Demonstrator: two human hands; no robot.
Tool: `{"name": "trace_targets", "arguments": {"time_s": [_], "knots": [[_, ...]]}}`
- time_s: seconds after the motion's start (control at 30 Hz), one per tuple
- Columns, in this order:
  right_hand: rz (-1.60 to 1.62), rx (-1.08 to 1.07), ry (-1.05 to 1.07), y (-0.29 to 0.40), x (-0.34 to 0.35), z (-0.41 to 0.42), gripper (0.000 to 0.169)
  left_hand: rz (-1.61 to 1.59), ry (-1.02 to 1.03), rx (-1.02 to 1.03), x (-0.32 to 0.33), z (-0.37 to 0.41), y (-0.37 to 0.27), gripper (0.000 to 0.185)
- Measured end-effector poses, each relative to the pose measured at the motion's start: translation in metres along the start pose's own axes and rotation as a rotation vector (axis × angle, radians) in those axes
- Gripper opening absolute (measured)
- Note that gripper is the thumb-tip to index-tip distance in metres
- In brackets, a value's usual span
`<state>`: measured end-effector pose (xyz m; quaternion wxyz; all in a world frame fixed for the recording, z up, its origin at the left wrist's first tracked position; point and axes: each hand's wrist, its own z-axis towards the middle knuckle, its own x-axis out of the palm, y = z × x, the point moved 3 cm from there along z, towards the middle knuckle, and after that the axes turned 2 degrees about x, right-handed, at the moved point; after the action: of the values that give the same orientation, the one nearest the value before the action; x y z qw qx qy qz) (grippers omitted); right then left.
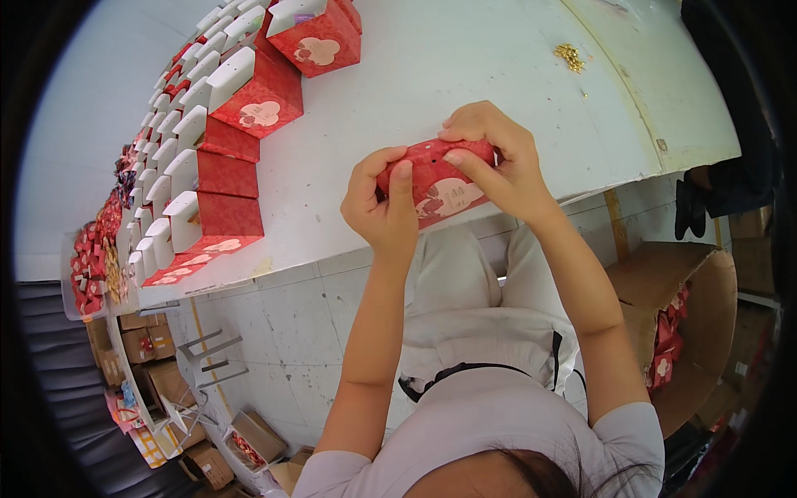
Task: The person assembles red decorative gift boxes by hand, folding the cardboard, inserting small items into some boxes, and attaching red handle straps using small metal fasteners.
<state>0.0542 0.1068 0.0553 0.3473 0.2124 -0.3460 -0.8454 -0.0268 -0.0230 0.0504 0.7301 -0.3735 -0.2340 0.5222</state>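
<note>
Both hands grip one red paper gift box (436,180) at the table's near edge. Its front bears a pale flower-shaped label with writing, and a small dark hole shows near its top edge. My left hand (383,199) clasps the left end, thumb on the front face. At the right end my right hand (498,155) curls over the top, its thumb pressed near the hole. The top flaps look folded down under my fingers. A small pile of gold metal fasteners (569,58) lies farther off on the white table (398,93).
Rows of red boxes (230,168) with white flaps up stand at the left. Beyond them is a clear plastic bin (87,274) of red items. A large carton (691,336) holding red boxes stands at my right. A stool (205,358) is on the floor; another person's dark-clothed leg (741,187) shows at right.
</note>
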Motion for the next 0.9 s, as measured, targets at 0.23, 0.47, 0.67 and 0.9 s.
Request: {"name": "trace_targets", "arguments": {"time_s": [0.23, 0.47, 0.67, 0.9], "knots": [[0.251, 0.448, -0.01, -0.003, 0.01, 0.004, 0.015, -0.233, 0.075, -0.252, 0.003, 0.01, 0.011, 0.027], [0.393, 0.645, -0.09, -0.008, 0.015, 0.014, 0.024, -0.289, 0.03, -0.367, 0.004, 0.018, 0.025, 0.021], [0.288, 0.429, -0.185, -0.018, 0.018, 0.001, 0.02, -0.155, 0.105, -0.177, 0.006, 0.014, 0.023, 0.012], [0.215, 0.156, 0.113, -0.061, -0.057, 0.043, 0.014, -0.168, 0.05, -0.138, 0.008, 0.014, 0.029, 0.006]]}}
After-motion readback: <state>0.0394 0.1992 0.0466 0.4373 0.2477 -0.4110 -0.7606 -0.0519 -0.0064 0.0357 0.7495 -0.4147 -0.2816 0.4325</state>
